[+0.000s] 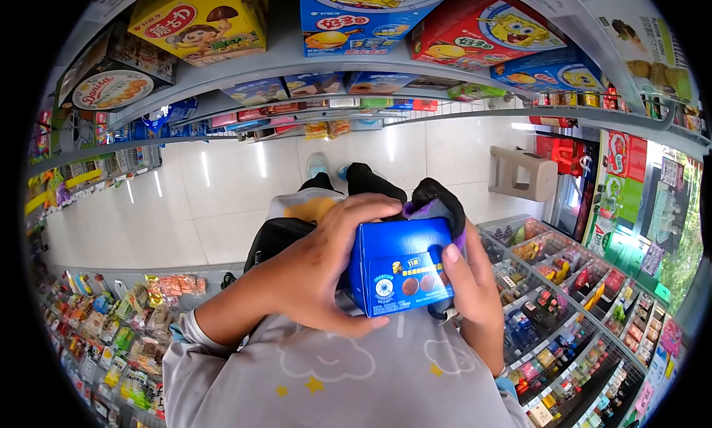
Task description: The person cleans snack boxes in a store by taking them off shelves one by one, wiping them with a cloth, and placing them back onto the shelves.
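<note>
A blue snack box (404, 261) with pictures of round biscuits and small print is held in front of my body. My left hand (315, 261) wraps around its left side, the thumb along the lower edge and the fingers over the top. My right hand (478, 283) grips the right side, its thumb lying on the printed face. A crumpled dark cloth (449, 205) with purple edging sits at the box's upper right corner, against my right hand. How the cloth is held there is hidden.
A shelf ahead carries a yellow snack box (199, 24), a blue cartoon box (363, 20) and a red one (486, 27). Divided snack bins (571, 294) stand at right, packed snacks (119, 339) at left. A beige stool (521, 173) is on the tiled floor (222, 183).
</note>
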